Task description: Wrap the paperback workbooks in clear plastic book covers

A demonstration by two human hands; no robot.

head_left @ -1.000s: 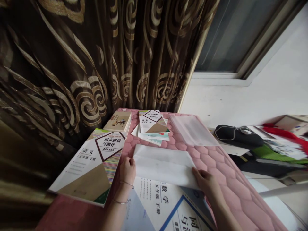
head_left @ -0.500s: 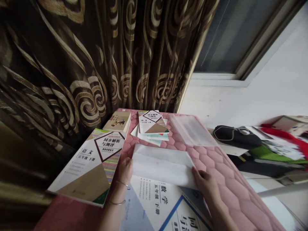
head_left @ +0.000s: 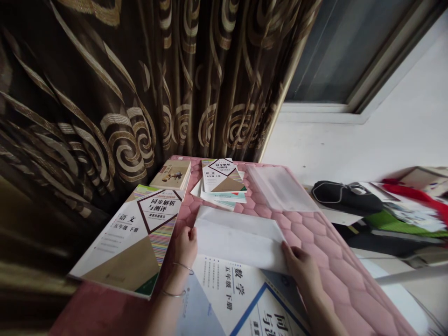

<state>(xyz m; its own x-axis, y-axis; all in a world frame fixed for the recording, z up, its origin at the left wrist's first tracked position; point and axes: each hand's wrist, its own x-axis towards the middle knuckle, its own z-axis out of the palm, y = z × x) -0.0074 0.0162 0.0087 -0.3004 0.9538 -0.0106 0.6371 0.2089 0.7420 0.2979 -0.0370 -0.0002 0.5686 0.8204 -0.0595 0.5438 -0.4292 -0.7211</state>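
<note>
Delta vs 0.5 s and 1 s ago: small. Left hand was blurred half a second back, reads sharper now and sits slightly further right in view. White sheet and right hand have barely shifted, some of it maybe camera. Books around them unchanged

Hands: apart, one per side of the sheet. Left has its fingers curled, pinching the left edge; right pinches the right edge, thumb on top. Undersides of both grips hidden. Sheet is creased left to right and lies over the far part of the blue-and-white book, which is between the forearms on the pink padded cover

Containers: black pouch off to the right beyond the cover, white cord lying on it, can't tell what's inside. Beige box behind it, contents can't be made out

Rest: brown-and-white book left of the left hand, tan books just behind that, small book stack beyond the sheet, translucent sheets lying flat to its right
</note>
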